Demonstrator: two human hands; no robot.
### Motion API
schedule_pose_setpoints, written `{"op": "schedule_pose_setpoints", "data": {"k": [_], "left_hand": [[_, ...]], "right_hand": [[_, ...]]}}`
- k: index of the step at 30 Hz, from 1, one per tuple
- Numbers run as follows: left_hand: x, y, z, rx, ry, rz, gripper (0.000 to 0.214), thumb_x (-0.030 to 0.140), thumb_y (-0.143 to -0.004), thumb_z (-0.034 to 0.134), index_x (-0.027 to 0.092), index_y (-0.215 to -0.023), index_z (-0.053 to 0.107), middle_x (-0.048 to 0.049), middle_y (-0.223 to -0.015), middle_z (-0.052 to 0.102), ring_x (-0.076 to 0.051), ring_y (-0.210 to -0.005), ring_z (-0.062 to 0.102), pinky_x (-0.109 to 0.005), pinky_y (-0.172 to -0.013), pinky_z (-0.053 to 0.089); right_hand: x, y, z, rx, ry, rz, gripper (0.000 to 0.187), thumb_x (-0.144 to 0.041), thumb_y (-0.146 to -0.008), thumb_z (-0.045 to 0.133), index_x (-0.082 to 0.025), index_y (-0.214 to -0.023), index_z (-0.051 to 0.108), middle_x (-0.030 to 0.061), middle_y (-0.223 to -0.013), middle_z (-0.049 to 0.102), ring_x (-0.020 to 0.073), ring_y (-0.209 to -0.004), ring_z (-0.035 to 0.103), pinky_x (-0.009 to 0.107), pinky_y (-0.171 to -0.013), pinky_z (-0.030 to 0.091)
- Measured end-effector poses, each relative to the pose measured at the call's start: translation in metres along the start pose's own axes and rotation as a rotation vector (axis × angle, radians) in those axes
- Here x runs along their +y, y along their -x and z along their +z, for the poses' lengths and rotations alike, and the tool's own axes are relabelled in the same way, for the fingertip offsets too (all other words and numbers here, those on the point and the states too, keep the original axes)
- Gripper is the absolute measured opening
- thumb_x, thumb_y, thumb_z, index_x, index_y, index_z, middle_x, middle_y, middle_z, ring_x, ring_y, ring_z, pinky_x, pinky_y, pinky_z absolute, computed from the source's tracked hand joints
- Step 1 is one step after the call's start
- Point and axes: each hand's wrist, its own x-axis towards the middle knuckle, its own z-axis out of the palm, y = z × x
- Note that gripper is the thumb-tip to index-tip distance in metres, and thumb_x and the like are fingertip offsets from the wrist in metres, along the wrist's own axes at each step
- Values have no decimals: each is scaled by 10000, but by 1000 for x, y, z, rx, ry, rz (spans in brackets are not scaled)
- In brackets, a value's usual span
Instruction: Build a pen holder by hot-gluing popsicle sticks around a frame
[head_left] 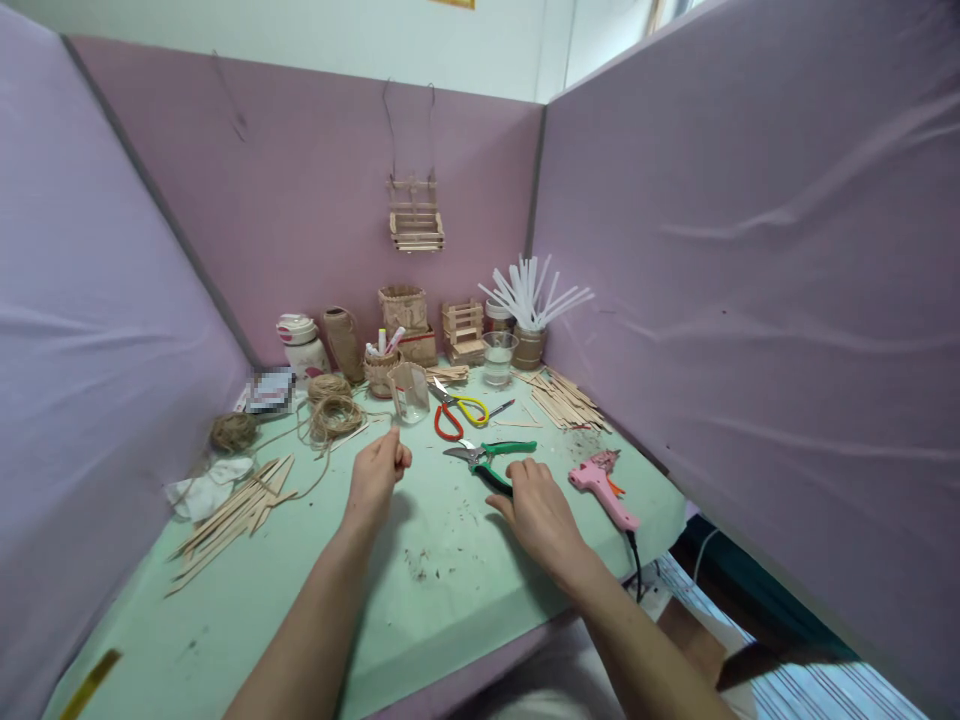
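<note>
My left hand [379, 472] hovers over the middle of the green table [315, 600], fingers curled into a loose pinch; whether anything is in them I cannot make out. My right hand [536, 510] rests on the table with its fingers on the lower handle of the green-handled shears [491, 458], whose blades point left. A pair of scissors [454, 410] with one red and one yellow handle lies just behind the shears. The pink glue gun [604, 485] lies to the right of my right hand, its cord going over the table edge.
Wooden sticks [236, 510] lie in a pile at the left, more [566, 400] at the back right. Twine coils [334, 412], a clear cup [499, 355], woven pots and a jar of white sticks [529, 300] stand at the back. Pink partitions close three sides.
</note>
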Motion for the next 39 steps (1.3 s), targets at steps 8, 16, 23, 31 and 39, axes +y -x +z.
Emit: {"op": "schedule_pose_setpoints", "data": {"k": [8,16,23,31,39], "left_hand": [[-24,-33,-23,71,-41,51,341,473,-754,553,163,-613,556,42,-453,426,-82,-447,346,-207,-460,251],[-27,-37,-39,233,156,12,304,454,-685,553,164,-610,500,34,-535,479,-57,-426,333,-193,-416,212],[-34,-38,-38,248,151,12,297,444,-694,535,166,-596,504,22,-542,511,-63,-425,345,-198,-423,228],[-41,-34,-37,246,48,9,308,419,-741,492,168,-565,525,36,-463,452,-85,-437,360,-211,-454,262],[-33,-36,-41,277,141,-21,265,395,-770,507,161,-648,531,-3,-615,577,-86,-496,439,-217,-496,326]], "right_hand": [[9,-14,17,-208,340,8,162,-296,-914,502,-165,-958,585,103,-887,659,257,-863,604,316,-670,389],[32,-47,18,-139,424,125,217,-313,-930,471,-151,-998,599,133,-913,652,262,-895,601,316,-664,392],[5,-85,14,48,286,80,370,-380,-842,600,-117,-1101,592,226,-1123,599,360,-1094,519,457,-860,389],[-88,-190,65,98,-364,-127,1061,-463,-669,730,-44,-1447,142,271,-1458,293,328,-1363,281,428,-1071,284],[-86,-204,79,222,-574,-95,964,-403,-677,700,-67,-1428,197,242,-1426,374,292,-1294,405,432,-1052,334]]}}
